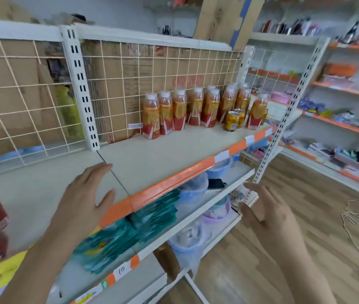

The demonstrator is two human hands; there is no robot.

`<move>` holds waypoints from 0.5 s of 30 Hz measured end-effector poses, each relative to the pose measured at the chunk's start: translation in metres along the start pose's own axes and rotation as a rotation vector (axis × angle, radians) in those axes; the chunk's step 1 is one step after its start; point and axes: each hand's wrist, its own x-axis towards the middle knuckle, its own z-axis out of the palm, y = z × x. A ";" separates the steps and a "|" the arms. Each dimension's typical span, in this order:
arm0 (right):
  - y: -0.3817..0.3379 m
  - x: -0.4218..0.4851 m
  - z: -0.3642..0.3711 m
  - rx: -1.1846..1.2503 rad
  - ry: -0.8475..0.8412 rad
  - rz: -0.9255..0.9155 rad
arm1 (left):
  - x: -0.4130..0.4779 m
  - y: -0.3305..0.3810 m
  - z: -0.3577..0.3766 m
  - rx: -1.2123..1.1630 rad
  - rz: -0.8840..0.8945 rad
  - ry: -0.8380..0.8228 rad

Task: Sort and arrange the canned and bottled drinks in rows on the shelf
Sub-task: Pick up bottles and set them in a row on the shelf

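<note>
1. Bottles (pixel 196 108) stand in a row along the back of the shelf (pixel 163 154), toward its right end, just before the wire grid (pixel 141 69).
2. Two cans (pixel 231 120) stand among the rightmost bottles, nearer the front edge.
3. Packets (pixel 130 229) lie on the lower shelf (pixel 207 206).

Wood-plank floor (pixel 305 216), white wall shelving (pixel 349 90)

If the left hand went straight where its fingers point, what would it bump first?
Probably the wire grid behind the shelf, just left of the bottles, though depth is unclear.
</note>
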 end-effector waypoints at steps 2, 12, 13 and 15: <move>0.011 0.032 0.008 -0.004 0.008 -0.002 | 0.028 -0.002 0.011 0.005 -0.010 -0.001; 0.060 0.146 0.062 -0.008 -0.006 0.018 | 0.135 -0.013 0.059 0.045 -0.032 -0.027; 0.065 0.158 0.068 0.005 -0.027 0.019 | 0.143 -0.015 0.063 0.050 -0.041 -0.024; 0.077 0.185 0.084 0.029 -0.078 0.025 | 0.158 -0.019 0.073 0.060 -0.072 -0.009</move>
